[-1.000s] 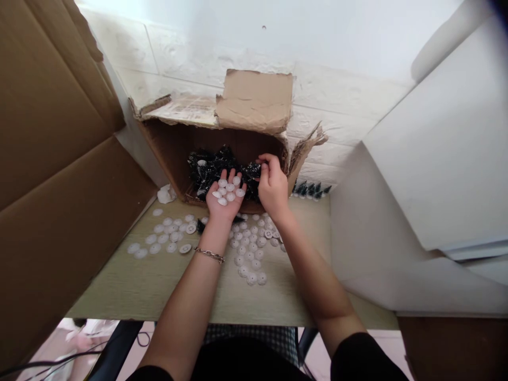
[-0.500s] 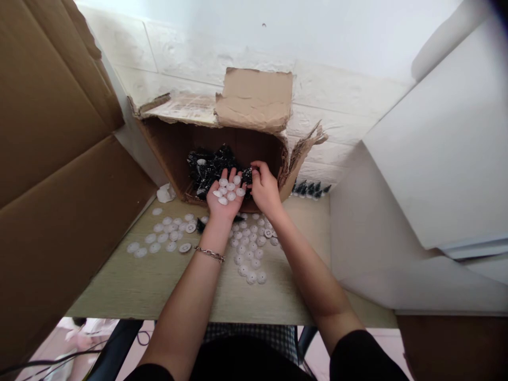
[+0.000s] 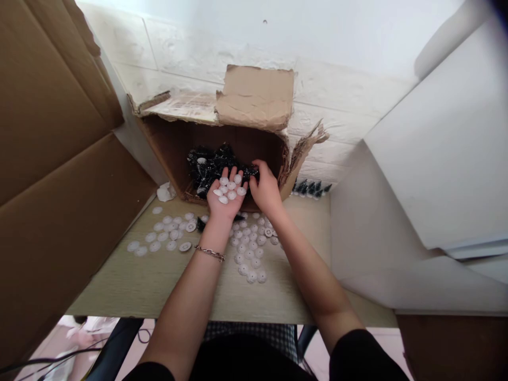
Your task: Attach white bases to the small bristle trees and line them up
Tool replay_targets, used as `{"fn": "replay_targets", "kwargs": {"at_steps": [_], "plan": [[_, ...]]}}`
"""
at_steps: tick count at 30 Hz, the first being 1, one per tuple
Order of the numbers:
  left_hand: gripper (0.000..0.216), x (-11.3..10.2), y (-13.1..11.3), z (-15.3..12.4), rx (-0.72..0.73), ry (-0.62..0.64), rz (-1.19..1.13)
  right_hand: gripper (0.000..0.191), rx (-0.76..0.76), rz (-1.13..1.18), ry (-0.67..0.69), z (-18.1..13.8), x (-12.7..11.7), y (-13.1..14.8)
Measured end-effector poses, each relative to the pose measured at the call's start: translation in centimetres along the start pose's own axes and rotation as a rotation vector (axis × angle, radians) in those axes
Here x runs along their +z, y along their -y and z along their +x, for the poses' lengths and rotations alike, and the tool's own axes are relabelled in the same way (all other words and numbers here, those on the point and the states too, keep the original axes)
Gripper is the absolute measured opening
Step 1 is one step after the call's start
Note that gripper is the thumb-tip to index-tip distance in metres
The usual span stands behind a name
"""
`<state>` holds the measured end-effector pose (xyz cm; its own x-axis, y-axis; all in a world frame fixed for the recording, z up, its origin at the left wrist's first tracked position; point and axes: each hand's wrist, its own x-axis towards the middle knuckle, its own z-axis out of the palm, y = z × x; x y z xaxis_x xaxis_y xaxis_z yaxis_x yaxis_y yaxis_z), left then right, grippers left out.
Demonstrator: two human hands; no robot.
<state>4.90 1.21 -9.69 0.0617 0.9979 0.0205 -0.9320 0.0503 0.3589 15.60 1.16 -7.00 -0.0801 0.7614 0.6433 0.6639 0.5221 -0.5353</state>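
My left hand [image 3: 224, 203] is palm up at the mouth of a cardboard box [image 3: 166, 164], its fingers stretched out. Several small white discs [image 3: 231, 186], domed like little bases, are held on its palm and fingers. Beside it, my right hand [image 3: 265, 188] is closed, thumb and fingers pinching a dark miniature tree [image 3: 251, 172] with white-frosted bristles; part of the tree is hidden by the fingers. Behind both hands, a heap of similar miniature trees [image 3: 216, 159] lies inside the box, a white disc [image 3: 201, 161] on top of it.
Many loose white discs [image 3: 250, 243] cover the table [image 3: 166, 291] near my forearms, with another group [image 3: 162, 233] to the left. A row of small trees [image 3: 311, 188] stands right of the box. Large cardboard [image 3: 51, 174] walls the left side; white panels [image 3: 432, 174] flank the right.
My right hand has shifted slightly, with its fingers now further over the dark miniature tree. My left hand and its discs have stayed almost still.
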Motion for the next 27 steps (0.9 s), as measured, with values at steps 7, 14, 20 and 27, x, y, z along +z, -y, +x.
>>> {"fn": "replay_targets", "kwargs": {"at_steps": [7, 14, 20, 27], "plan": [[0.032, -0.1, -0.1, 0.1, 0.003, 0.011, -0.020, 0.032, 0.008, -0.106, 0.079, -0.2, -0.1, 0.2], [0.035, 0.4, -0.1, -0.1, 0.010, -0.024, -0.004, 0.025, -0.030, -0.162, 0.081, -0.1, -1.1, 1.2], [0.035, 0.2, 0.0, 0.0, 0.007, -0.029, 0.003, 0.022, -0.077, -0.201, 0.047, 0.0, -2.2, 2.5], [0.032, -0.1, 0.1, 0.0, -0.019, 0.025, -0.020, 0.021, -0.111, -0.123, -0.041, 0.4, -3.3, 3.0]]}}
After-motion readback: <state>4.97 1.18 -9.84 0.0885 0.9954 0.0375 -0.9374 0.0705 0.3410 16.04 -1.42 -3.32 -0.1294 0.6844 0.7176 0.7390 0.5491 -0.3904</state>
